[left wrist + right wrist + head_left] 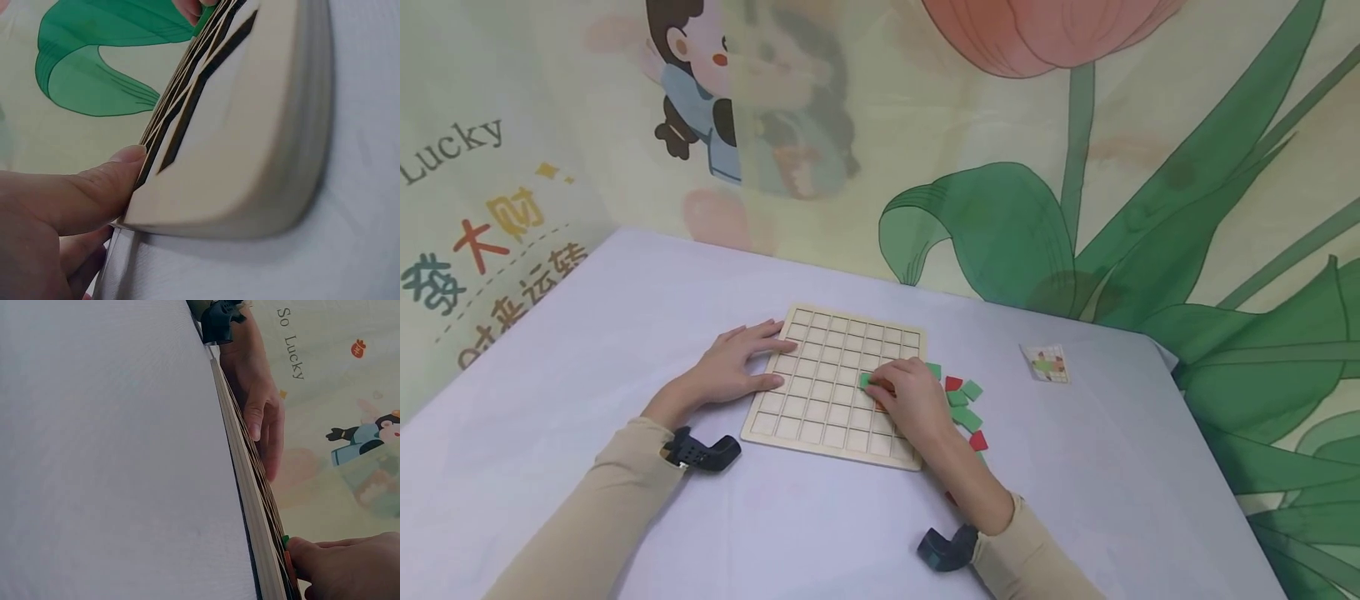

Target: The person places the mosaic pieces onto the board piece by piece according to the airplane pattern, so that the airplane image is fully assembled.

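A light wooden grid board [816, 408] lies flat on the white table. My left hand [730, 364] rests at its left edge, with the thumb and fingertips touching the board and the fingers fairly straight; the left wrist view shows the thumb [103, 190] on the rim. Over the right half of the board, my right hand [913, 400] pinches a small green tile [865, 381] between thumb and fingers, at a grid square. Just below that tile, an orange-red tile [880, 407] sits in the grid, partly covered by the hand.
Several loose tiles lie right of the board, among them a green tile [966, 417] and a red tile [978, 441]. A small printed pattern sheet [1048, 365] lies farther right. Behind the table hangs a printed cloth [865, 225] with a tulip.
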A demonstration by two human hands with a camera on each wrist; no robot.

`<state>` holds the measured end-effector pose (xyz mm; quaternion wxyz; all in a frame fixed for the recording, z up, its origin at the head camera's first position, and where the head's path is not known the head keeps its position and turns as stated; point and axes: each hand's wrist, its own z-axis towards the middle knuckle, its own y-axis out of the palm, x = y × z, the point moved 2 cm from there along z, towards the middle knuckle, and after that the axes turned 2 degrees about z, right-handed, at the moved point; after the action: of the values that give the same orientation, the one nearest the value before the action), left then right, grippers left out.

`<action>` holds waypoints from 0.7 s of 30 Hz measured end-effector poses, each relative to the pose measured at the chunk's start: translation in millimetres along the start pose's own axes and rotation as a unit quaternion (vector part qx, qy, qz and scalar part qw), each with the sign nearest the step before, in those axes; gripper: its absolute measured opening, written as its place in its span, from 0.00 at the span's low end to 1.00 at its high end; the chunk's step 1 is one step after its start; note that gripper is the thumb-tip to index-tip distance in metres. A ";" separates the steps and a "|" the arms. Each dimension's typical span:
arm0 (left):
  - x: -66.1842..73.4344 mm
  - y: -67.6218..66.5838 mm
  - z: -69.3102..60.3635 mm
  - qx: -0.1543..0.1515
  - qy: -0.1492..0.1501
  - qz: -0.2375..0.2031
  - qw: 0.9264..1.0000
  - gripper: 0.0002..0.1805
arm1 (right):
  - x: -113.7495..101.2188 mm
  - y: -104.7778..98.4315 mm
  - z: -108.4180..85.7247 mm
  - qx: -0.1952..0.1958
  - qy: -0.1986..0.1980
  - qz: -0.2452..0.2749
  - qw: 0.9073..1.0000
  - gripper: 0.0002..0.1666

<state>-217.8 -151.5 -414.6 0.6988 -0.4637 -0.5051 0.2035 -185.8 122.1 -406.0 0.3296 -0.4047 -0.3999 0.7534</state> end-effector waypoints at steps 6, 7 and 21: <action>0.0 -0.2 -0.4 -0.003 -0.002 -0.001 1.000 0.30 | -0.1 1.7 0.3 0.011 -0.005 -0.014 1.000 0.05; 0.0 0.0 -0.4 -0.003 -0.002 0.000 1.000 0.30 | -0.1 2.0 0.1 0.014 -0.005 -0.018 1.000 0.05; 1.0 0.0 -0.3 -0.005 -0.008 -0.006 1.000 0.30 | -1.4 3.2 0.1 0.027 -0.003 -0.037 0.999 0.03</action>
<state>-217.1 -150.9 -414.1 0.6936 -0.4624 -0.5146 0.2007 -185.9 119.4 -408.3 0.3665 -0.3781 -0.3954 0.7525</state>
